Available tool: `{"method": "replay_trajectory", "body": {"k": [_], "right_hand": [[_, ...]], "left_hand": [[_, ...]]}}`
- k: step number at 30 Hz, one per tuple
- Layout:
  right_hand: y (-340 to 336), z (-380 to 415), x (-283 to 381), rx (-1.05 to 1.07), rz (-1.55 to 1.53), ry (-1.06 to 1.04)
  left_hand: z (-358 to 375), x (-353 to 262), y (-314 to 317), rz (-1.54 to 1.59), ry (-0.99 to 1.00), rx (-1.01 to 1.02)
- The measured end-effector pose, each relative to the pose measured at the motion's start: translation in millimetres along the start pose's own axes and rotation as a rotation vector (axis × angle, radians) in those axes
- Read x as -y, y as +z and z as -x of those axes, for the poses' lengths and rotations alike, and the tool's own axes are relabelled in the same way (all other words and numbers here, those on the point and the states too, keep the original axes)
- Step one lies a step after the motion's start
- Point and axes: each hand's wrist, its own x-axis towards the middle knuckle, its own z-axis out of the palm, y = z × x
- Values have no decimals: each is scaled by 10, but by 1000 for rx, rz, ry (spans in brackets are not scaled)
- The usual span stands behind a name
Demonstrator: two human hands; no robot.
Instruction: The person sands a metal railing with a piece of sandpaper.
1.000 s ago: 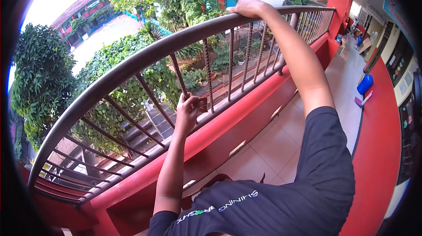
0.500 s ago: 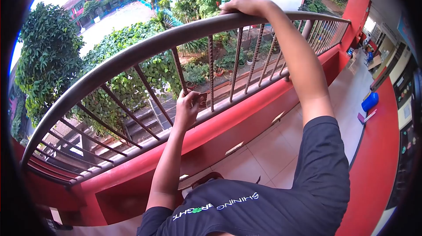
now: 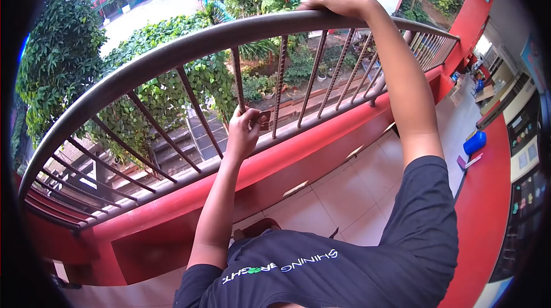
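Observation:
My left hand (image 3: 244, 131) is closed low on one of the dark ribbed bars (image 3: 237, 78) of a metal railing. Pinched in its fingers is a small reddish-brown sheet (image 3: 264, 119), which looks like sandpaper and sticks out to the right of the bar. The fingers hide where the sheet meets the metal. Higher up and to the right, my right hand (image 3: 341, 1) lies over the thick brown handrail (image 3: 195, 44), its fingers curled over the top and their tips partly hidden.
Below the bars runs a red ledge (image 3: 321, 150) above the tiled floor (image 3: 333, 193). A blue bucket (image 3: 474, 143) and a pink dustpan-like object (image 3: 462, 162) stand by the right wall. Plants (image 3: 163, 67) and steps lie beyond the railing.
The view has shifted slightly, so the railing sits a little higher in it. My left hand stays at the same bar with the sheet, and my right hand remains on the handrail.

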Motion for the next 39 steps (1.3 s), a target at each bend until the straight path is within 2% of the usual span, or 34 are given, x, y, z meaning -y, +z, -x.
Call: {"method": "replay_trajectory", "body": {"k": [1,2,3,5,6,9,10,11,13,14,15,17,18,19,21,23,24,25,27,28,29,31,32,33,35,36,37,39], "right_hand": [[1,28,46,3,-342,-262],[49,-95,-69,133,-566,-213],[-5,-77,-104,125,-607,-36],[-44,-203,-340,-2,318,275],[-45,-179,-281,-3,318,282],[25,-146,-73,-28,-90,-95],[114,-86,61,171,-863,-273],[54,-111,-32,203,-1000,-203],[-49,-400,-572,148,-371,216],[-37,-298,-415,79,532,353],[65,-341,-392,-54,462,576],[-32,-89,123,-4,300,291],[87,-73,73,-14,-395,-14],[121,-111,95,206,-971,-355],[28,-185,-224,94,-998,51],[48,-406,-487,12,575,484],[66,-253,-307,-141,579,548],[95,-171,-153,-142,589,551],[150,-99,124,3,-698,-166],[159,-60,239,47,-950,-223],[100,-69,296,44,-951,-219],[2,-99,306,-20,440,355],[111,-191,159,-52,720,320],[125,-102,493,-101,496,359],[224,3,752,-163,-220,-279],[226,103,801,-332,-115,-611],[159,179,775,-271,-55,-367],[330,-70,96,-246,-334,-55]], "left_hand": [[-4,13,-7,24,12,4],[7,17,-9,50,21,9],[11,8,-17,55,18,15],[-1,-8,-54,54,26,37],[-3,-7,-51,63,18,36],[-8,-14,-75,73,32,45],[-11,-27,-92,84,21,60],[-9,-18,-101,88,20,65],[-23,-1,-117,74,27,96],[-24,-22,-126,79,29,104],[-23,-64,-136,92,8,96],[-41,-45,-130,119,-10,83],[-42,-4,-110,138,0,80],[-22,25,-114,152,8,85],[-25,61,-136,181,12,113],[-39,92,-170,211,21,141],[-38,107,-175,217,31,144],[-43,110,-168,225,41,142],[-55,72,-192,234,42,135],[-47,79,-200,265,30,152],[-54,87,-215,294,22,168],[-53,98,-240,304,25,191],[-67,105,-246,313,28,202],[-77,117,-258,321,33,208],[-81,124,-249,278,56,200],[-86,133,-242,286,56,209],[-94,146,-244,304,56,222],[-94,192,-270,325,61,248]]}}
